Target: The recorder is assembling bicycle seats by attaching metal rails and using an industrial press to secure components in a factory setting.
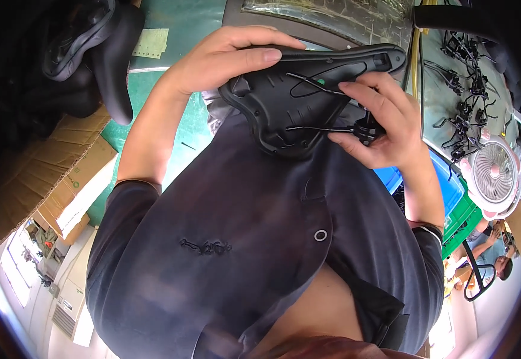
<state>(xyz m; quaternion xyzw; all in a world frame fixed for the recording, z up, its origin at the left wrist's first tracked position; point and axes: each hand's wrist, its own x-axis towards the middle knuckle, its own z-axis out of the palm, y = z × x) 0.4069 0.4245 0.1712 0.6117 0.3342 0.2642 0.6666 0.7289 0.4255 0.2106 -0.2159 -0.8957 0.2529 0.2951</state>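
A black bicycle saddle (266,105) is held in front of my chest, its underside toward me. My left hand (224,63) is closed on the saddle's upper left edge, thumb on the underside and fingers over the far side. In my right hand (389,116) is a black wire saddle rail with a clamp (365,130), pinched between thumb and fingers. Two thin rail ends reach left across the saddle's underside. I cannot tell whether they touch it.
More black saddles (114,66) are piled at the left, above a cardboard box (57,161). At the right, several rail clamps (467,113) lie on the table beside a pink and white fan (494,170). Blue (446,179) and green bins (461,224) stand below. Another person (491,254) is at lower right.
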